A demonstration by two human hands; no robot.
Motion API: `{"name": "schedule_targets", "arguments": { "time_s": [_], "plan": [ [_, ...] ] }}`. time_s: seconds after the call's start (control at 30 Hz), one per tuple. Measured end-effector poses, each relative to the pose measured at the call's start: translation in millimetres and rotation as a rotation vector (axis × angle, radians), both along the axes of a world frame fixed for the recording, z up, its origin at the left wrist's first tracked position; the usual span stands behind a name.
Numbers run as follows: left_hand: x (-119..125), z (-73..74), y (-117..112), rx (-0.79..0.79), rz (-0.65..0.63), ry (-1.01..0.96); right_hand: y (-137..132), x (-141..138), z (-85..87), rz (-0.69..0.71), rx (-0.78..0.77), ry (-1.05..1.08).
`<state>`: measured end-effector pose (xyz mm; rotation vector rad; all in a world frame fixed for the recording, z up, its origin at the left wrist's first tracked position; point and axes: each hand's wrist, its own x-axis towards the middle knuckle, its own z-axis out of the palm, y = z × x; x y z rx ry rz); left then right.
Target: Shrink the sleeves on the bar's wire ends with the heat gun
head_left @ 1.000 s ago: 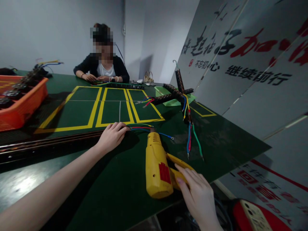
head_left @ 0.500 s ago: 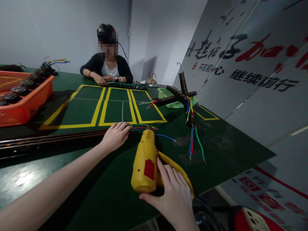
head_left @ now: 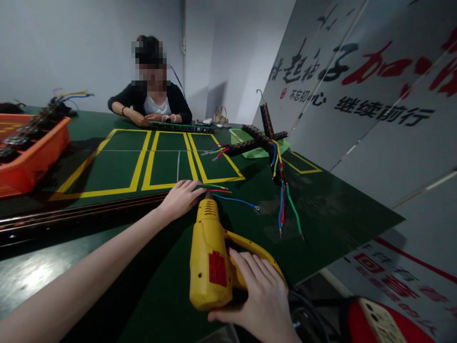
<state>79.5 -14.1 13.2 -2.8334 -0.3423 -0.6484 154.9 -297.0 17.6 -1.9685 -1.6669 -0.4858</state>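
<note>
My right hand [head_left: 259, 297] is wrapped round the handle of a yellow heat gun [head_left: 210, 259] with a red label, its nozzle pointing away from me at the wires. My left hand [head_left: 182, 197] is curled over the end of a long dark strip [head_left: 82, 212] lying across the green table [head_left: 321, 214], where green, red and blue wires [head_left: 228, 195] come out. The gun's nozzle sits right beside my left fingers.
An orange crate [head_left: 30, 159] of dark parts stands at the left. Yellow tape rectangles [head_left: 157, 157] mark the table's middle. Crossed dark strips with coloured wires [head_left: 267, 143] lie over a green tray at the right. A person sits opposite. White sign boards lean at the right.
My right hand has closed round the heat gun's handle and swung the gun left, bringing its nozzle to the wire end. My left hand slid slightly right along the strip.
</note>
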Motion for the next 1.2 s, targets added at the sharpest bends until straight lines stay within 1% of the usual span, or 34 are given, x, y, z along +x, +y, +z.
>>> {"name": "schedule_targets", "arguments": {
  "time_s": [0.13, 0.23, 0.3, 0.4, 0.47, 0.57, 0.7, 0.83, 0.9, 0.97, 1.07, 1.2],
  "plan": [
    [26, 5.6, -5, 0.08, -0.034, 0.093, -10, 9, -3.7, 0.003, -0.05, -0.036],
    [43, 7.3, -7, 0.167, -0.083, 0.092, -16, 14, -11.6, -0.045, -0.086, -0.046],
    [50, 6.9, -5, 0.205, -0.119, 0.076, -20, 17, -16.1, -0.079, -0.088, -0.046],
    [55, 6.2, -2, 0.194, -0.147, 0.064, -23, 20, -18.4, -0.075, -0.091, -0.073],
    [55, 6.9, -1, 0.143, -0.121, 0.063, -24, 20, -17.3, -0.071, -0.086, -0.09],
    [57, 9.6, -1, 0.007, -0.101, 0.059, -22, 19, -13.1, -0.077, -0.069, -0.105],
    [60, 11.7, 5, -0.243, -0.178, 0.014, -21, 18, -6.8, -0.055, -0.064, -0.156],
    [63, 12.1, 14, -0.621, -0.27, -0.052, -23, 20, -7.3, -0.053, -0.062, -0.151],
    [63, 13.2, 18, -0.812, -0.275, -0.043, -22, 18, -10.3, -0.051, -0.058, -0.121],
    [63, 15.0, 20, -0.961, -0.253, -0.019, -20, 13, -13.5, -0.078, -0.02, -0.072],
    [63, 18.0, 21, -1.117, -0.239, 0.009, -11, 2, -14.9, -0.098, 0.041, 0.001],
    [62, 22.1, 21, -1.252, -0.254, 0.005, 0, -10, -11.4, 0.011, 0.008, 0.015]
  ]
}}
